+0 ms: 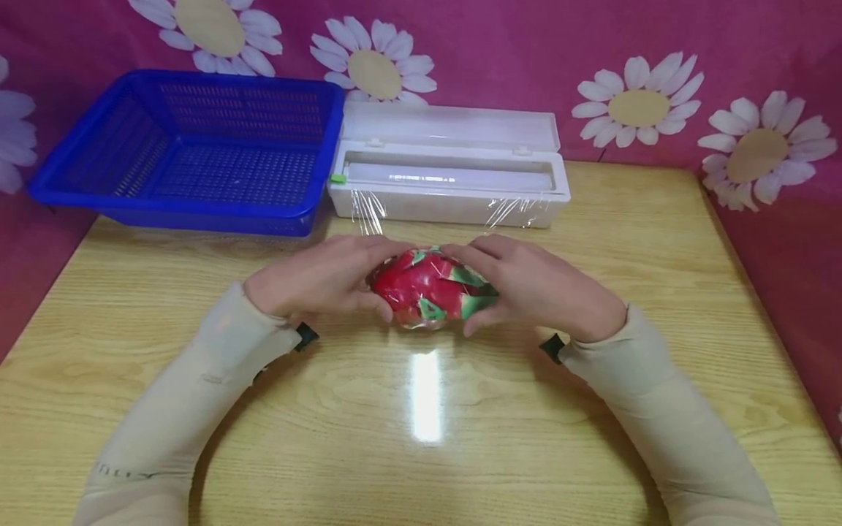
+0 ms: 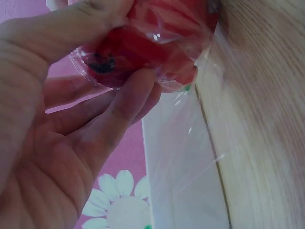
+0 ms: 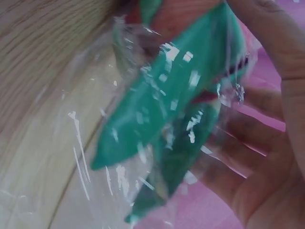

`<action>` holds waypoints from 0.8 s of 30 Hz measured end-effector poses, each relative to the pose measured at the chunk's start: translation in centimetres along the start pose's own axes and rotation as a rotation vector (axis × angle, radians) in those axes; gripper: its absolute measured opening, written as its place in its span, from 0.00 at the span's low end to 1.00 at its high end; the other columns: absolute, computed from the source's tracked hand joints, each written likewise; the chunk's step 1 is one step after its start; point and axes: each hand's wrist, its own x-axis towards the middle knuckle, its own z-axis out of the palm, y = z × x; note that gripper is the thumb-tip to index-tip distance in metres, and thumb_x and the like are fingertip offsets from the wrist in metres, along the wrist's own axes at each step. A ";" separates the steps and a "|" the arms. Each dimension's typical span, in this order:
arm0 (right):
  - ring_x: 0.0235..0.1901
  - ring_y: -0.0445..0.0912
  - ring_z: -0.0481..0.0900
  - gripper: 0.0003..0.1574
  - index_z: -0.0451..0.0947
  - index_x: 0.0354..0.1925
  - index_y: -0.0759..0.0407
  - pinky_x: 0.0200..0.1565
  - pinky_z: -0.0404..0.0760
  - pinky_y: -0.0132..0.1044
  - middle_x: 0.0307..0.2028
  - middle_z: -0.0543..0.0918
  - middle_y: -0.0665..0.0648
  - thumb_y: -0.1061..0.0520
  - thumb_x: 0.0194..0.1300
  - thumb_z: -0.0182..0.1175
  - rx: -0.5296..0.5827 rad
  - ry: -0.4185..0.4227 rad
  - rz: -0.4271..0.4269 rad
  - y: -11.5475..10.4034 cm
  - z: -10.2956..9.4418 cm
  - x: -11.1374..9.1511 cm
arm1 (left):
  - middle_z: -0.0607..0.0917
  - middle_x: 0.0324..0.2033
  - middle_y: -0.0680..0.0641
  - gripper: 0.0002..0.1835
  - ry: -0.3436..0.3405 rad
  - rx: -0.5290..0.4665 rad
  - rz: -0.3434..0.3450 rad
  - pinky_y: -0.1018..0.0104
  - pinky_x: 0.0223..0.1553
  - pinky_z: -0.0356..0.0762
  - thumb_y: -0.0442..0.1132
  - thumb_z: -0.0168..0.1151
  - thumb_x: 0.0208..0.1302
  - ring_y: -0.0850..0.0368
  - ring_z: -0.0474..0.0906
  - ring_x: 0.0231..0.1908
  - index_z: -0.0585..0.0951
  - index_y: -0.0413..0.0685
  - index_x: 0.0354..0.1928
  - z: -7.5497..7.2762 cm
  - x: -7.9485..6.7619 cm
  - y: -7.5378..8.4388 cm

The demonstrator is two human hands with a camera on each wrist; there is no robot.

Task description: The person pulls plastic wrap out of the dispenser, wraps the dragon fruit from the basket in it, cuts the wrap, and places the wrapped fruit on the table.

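A red dragon fruit [image 1: 421,283] with green scales is held between both hands at the middle of the table. Clear cling film [image 3: 138,176] covers it, loose and wrinkled round its green tips [image 3: 157,95]. My left hand [image 1: 322,274] grips the red end, thumb and fingers bent about it; the left wrist view shows that end [image 2: 143,52] with a dark spot under the film. On the leafy end my right hand [image 1: 536,281] has its thumb and fingers curled. Film strands run from the fruit back to a white cling film dispenser [image 1: 447,210], its lid raised.
A blue plastic basket [image 1: 316,157] stands at the back left, beside the dispenser. A small green piece [image 1: 338,179] sits on the dispenser's left edge. Pink cloth with white daisies [image 1: 500,51] hangs behind the wooden table [image 1: 368,453].
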 end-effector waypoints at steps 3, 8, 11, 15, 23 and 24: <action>0.57 0.49 0.80 0.68 0.66 0.76 0.54 0.57 0.87 0.45 0.59 0.82 0.58 0.31 0.43 0.80 -0.032 0.015 -0.018 0.0 0.3 0.1 | 0.80 0.66 0.48 0.49 0.007 -0.014 0.000 0.59 0.62 0.82 0.54 0.77 0.56 0.55 0.79 0.62 0.66 0.49 0.77 0.0 0.1 -0.3; 0.61 0.51 0.78 0.69 0.62 0.78 0.52 0.61 0.84 0.47 0.61 0.80 0.58 0.36 0.44 0.82 -0.053 0.001 0.007 -0.1 0.8 0.3 | 0.82 0.64 0.48 0.54 0.013 -0.071 -0.021 0.60 0.57 0.85 0.55 0.76 0.57 0.56 0.83 0.53 0.57 0.51 0.81 0.1 0.0 -0.8; 0.62 0.52 0.77 0.65 0.60 0.78 0.54 0.63 0.83 0.48 0.61 0.79 0.58 0.44 0.49 0.82 -0.077 -0.001 0.006 0.0 1.1 0.4 | 0.82 0.64 0.47 0.57 0.013 -0.146 -0.047 0.60 0.56 0.86 0.56 0.75 0.58 0.56 0.85 0.52 0.50 0.55 0.82 0.2 0.0 -1.0; 0.62 0.52 0.78 0.62 0.60 0.78 0.56 0.64 0.83 0.47 0.61 0.80 0.59 0.50 0.53 0.81 -0.096 -0.007 -0.001 0.3 1.3 0.5 | 0.80 0.67 0.44 0.52 0.009 -0.200 -0.054 0.56 0.62 0.83 0.57 0.73 0.60 0.53 0.83 0.60 0.53 0.53 0.78 0.3 0.1 -1.2; 0.66 0.52 0.75 0.64 0.59 0.78 0.55 0.66 0.81 0.51 0.69 0.72 0.57 0.46 0.51 0.82 0.067 -0.078 0.129 1.3 0.4 0.3 | 0.79 0.66 0.41 0.44 0.000 -0.185 -0.045 0.55 0.61 0.83 0.54 0.71 0.62 0.50 0.83 0.60 0.59 0.47 0.72 0.3 0.4 -1.5; 0.65 0.52 0.75 0.63 0.61 0.77 0.55 0.66 0.81 0.51 0.69 0.72 0.56 0.45 0.51 0.82 0.080 -0.080 0.144 1.5 0.4 0.3 | 0.79 0.66 0.41 0.43 -0.001 -0.180 -0.052 0.55 0.61 0.83 0.54 0.71 0.62 0.51 0.82 0.60 0.60 0.47 0.71 0.3 0.4 -1.5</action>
